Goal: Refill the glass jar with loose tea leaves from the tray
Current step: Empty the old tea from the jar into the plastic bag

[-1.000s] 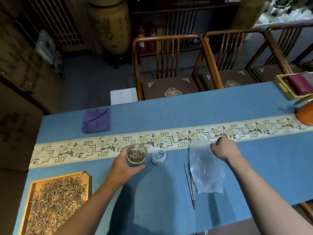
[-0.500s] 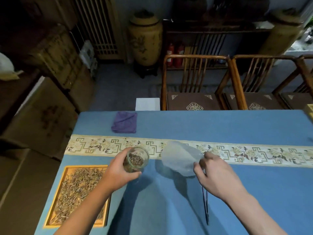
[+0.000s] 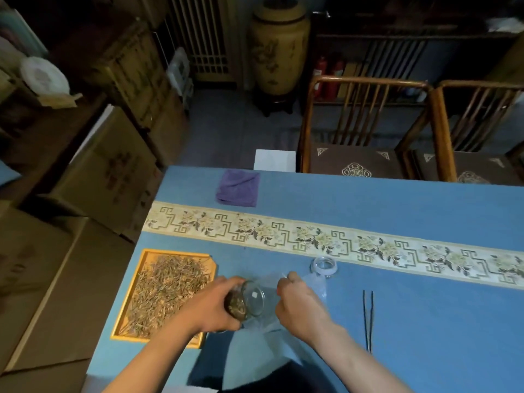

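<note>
My left hand (image 3: 211, 303) has its grip closed around the glass jar (image 3: 246, 302), held tipped on its side over the table (image 3: 397, 321), long axis running roughly left-right, mouth pointing right toward my right hand (image 3: 299, 304). Tea leaves (image 3: 236, 305) sit bunched at the jar's left end, near my palm; the right part looks clear. Right hand grip is pinched shut on a clear plastic bag (image 3: 313, 283), holding it just at the jar mouth; bag edge is hard to make out, can't tell if the jar rim is inside it or only touching. Tray (image 3: 124, 316) of loose tea (image 3: 167, 290) lies flat to the left of the jar, near the table's left edge, partly behind my left wrist, long side running away from me. Jar lid (image 3: 324, 265) sits on the table just beyond the bag, near the patterned runner (image 3: 368, 246). Tweezers (image 3: 368, 319) lie to the right of my right hand, well apart, pointing away from me. Purple cloth (image 3: 238, 188) at the far side past the runner. Wooden chairs (image 3: 365, 123) behind the table, cardboard boxes (image 3: 107, 171) off to the left on the floor.
</note>
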